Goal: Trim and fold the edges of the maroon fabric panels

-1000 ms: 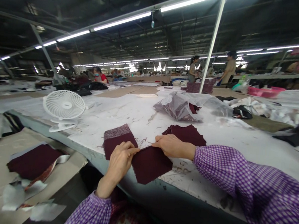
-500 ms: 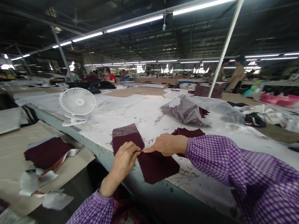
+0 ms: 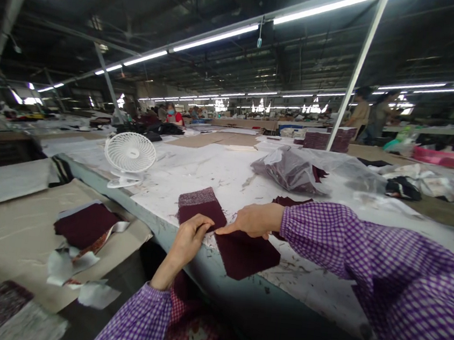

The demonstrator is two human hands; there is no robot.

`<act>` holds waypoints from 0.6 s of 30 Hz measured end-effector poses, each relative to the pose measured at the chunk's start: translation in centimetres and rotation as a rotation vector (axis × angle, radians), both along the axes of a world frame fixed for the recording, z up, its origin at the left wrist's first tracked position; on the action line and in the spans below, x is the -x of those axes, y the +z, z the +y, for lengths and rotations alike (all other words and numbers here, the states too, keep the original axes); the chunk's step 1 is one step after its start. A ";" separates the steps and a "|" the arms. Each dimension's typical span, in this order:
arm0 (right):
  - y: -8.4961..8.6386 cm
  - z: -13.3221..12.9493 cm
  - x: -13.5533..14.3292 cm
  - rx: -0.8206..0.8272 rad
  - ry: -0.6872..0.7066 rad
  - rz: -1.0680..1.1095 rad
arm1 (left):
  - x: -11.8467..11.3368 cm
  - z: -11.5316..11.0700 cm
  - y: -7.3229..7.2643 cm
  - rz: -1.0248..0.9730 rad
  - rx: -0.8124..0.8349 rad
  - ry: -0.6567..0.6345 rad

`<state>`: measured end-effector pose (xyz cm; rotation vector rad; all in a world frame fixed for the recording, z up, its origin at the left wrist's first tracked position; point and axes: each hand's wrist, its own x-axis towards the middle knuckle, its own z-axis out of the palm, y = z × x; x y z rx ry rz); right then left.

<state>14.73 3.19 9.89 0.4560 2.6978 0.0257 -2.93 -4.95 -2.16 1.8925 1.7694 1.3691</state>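
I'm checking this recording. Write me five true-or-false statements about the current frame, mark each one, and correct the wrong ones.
1. The right hand stretches its index finger to a corner of the front dark red piece. True.
2. The left hand is on the fan. False: the left hand has its fingertips close to the right hand's index finger, and the fan stands apart, farther back.
3. The sleeves on both arms are purple and white checked. True.
4. The basin at the far right is green. False: the basin is pink.
5. The plastic bag lies to the right of the fan in this view. True.
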 end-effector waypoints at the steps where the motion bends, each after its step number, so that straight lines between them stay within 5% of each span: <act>1: -0.1 -0.3 -0.1 -0.056 0.039 -0.020 | 0.0 0.1 0.0 0.010 -0.002 0.011; 5: -1.6 -0.5 -0.8 -0.263 0.169 0.018 | -0.5 0.1 0.6 0.076 0.019 0.046; 9: -3.5 1.1 -1.5 -0.292 0.076 0.223 | -1.1 0.0 1.2 0.118 0.076 0.061; 13: -4.0 2.8 -1.7 -0.064 -0.113 0.292 | -1.4 0.0 1.2 0.137 0.094 0.091; 18: -2.8 4.0 -2.5 0.270 -0.049 0.362 | -1.5 0.2 1.3 0.127 0.132 0.124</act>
